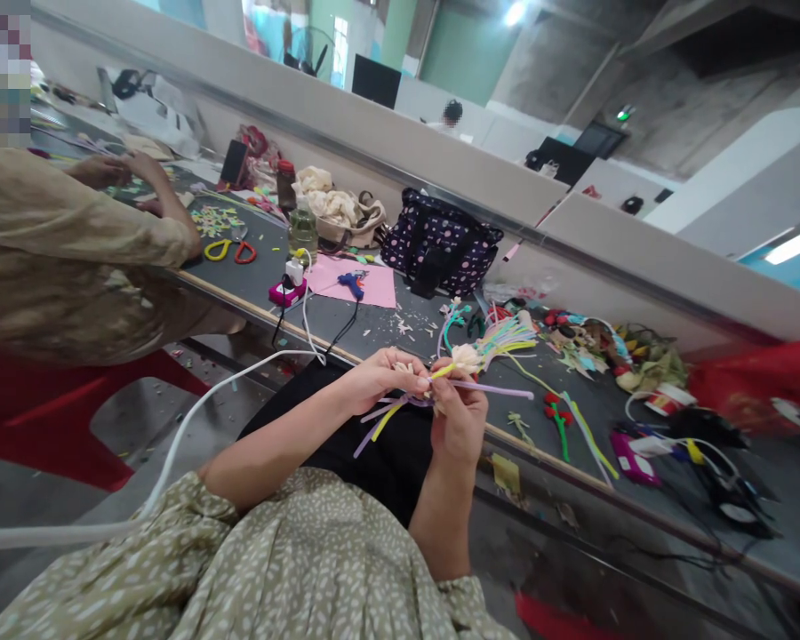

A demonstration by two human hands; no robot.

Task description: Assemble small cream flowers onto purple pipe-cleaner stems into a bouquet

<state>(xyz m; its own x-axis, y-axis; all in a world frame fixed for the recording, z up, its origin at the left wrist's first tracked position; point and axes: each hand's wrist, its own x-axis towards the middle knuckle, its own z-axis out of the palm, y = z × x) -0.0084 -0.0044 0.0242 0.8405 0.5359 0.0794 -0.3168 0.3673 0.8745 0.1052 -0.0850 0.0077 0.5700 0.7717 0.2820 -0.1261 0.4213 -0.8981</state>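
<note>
My left hand (381, 380) and my right hand (459, 411) meet over my lap, just off the table's front edge. Both are closed on a small bunch of pipe cleaners (381, 421), purple and yellow, whose ends stick out below the left fingers. One long purple pipe cleaner (500, 388) points right past my right hand. Cream fluffy bits show at the fingertips; how they join the stems is hidden. Just beyond, a cream fluffy piece (467, 358) lies before a pile of pastel pipe cleaners (512, 336). A red flower with a green stem (560, 425) lies to the right.
A blue glue gun (352, 284) rests on pink paper (383, 286). Behind stands a dark patterned bag (440, 236). A white cable (204, 391) crosses at left. A co-worker's sleeve (86, 209) is at far left, near scissors (230, 252). A magenta power block (635, 458) sits right.
</note>
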